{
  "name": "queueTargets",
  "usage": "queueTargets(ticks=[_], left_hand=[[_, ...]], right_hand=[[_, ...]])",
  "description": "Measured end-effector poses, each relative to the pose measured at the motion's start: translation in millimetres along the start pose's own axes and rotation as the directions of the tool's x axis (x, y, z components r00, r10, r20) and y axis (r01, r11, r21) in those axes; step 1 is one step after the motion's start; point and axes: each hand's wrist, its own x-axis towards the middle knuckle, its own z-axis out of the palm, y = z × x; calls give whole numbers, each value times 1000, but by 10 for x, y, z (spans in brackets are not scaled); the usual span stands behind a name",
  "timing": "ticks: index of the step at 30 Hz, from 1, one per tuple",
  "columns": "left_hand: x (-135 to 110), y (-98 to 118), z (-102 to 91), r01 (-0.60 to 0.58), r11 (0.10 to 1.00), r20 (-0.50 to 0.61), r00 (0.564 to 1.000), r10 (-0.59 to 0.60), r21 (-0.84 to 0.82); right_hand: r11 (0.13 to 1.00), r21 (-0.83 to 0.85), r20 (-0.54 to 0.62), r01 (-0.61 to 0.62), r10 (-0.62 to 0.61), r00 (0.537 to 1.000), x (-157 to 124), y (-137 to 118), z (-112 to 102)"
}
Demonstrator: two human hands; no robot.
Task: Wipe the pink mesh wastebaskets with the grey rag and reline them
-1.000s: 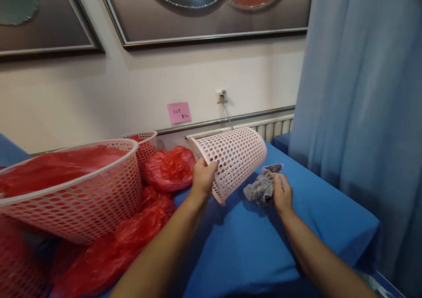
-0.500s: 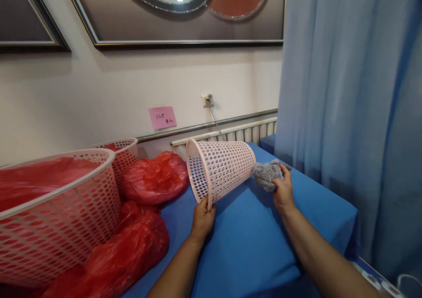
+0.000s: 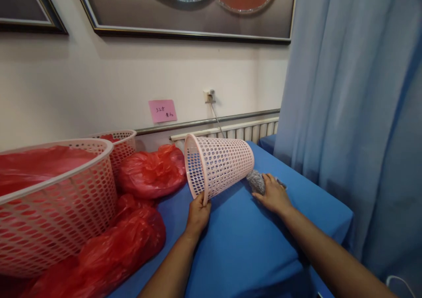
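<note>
Two-handed here: pinching the lower rim of the small pink mesh basket (image 3: 219, 166) in the closed left hand (image 3: 198, 212), keeping it tipped on its side over the blue sheet (image 3: 247, 249). Resting the right hand (image 3: 272, 194) open and palm-down on the grey rag (image 3: 256, 181), just beside the basket's base. Judging the basket light, stiff and slightly springy, best gripped at the thick rim; judging the rag soft and limp. Noting red plastic bags (image 3: 112, 245) and a large red-lined basket (image 3: 59, 210) crowding the left. Seeing a radiator (image 3: 237, 133), pink note (image 3: 162, 110) and blue curtain (image 3: 346, 91) beyond.
</note>
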Motion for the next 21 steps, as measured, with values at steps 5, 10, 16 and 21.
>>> queueTargets(ticks=[5,10,16,21], left_hand=[[0,11,7,1,1000,-1,1000,-1,-15],[-8,0,-10,-14,1000,11,1000,14,-18],[-127,117,-19,-122,992,24,992,122,24],[-207,266,-31,-223,975,13,975,222,23]], right_hand=[[969,13,106,-248,245,964,129,207,-69],[955,185,-44,-232,244,969,242,5,-128],[914,367,-405,173,-10,914,382,-880,-163],[837,227,-373,497,-396,839,69,-1428,-16]])
